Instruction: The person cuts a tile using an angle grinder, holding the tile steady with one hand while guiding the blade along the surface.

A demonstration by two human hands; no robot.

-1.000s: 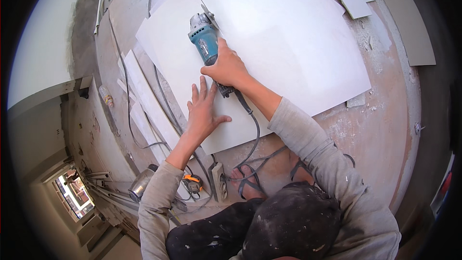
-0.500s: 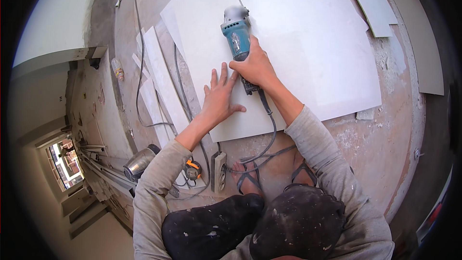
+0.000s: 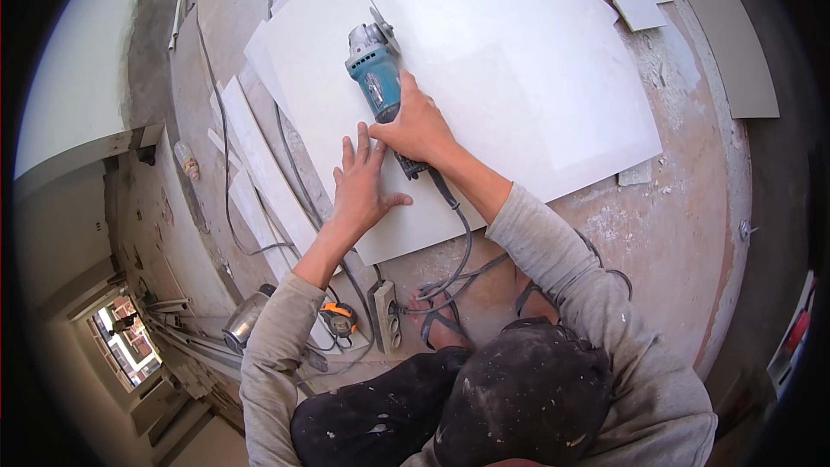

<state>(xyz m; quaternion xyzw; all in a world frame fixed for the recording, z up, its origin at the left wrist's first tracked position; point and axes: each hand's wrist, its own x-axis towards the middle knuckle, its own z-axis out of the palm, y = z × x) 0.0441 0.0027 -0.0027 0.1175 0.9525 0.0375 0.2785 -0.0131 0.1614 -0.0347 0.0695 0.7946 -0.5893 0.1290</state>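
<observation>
Head view: large flat white board [image 3: 536, 112] has bare surface right of tool; near edge stops short of sandalled feet [image 3: 443, 329]. Teal-and-black angle grinder [image 3: 378, 82] over board's left part, long axis away from person, silver head slightly left. Right hand [image 3: 418, 127] wrapped round its body; left hand [image 3: 358, 193] splayed on board, grasping nothing. Board's far edge cut off; disc [image 3: 382, 24] near edge-on, contact unclear.

The dusty reddish floor [image 3: 661, 238] carries a large white panel [image 3: 519, 86] at the upper centre of the frame. Pale strips [image 3: 264, 153] and a plastic bottle [image 3: 186, 161] lie at left; a socket block [image 3: 386, 318] sits at lower centre.
</observation>
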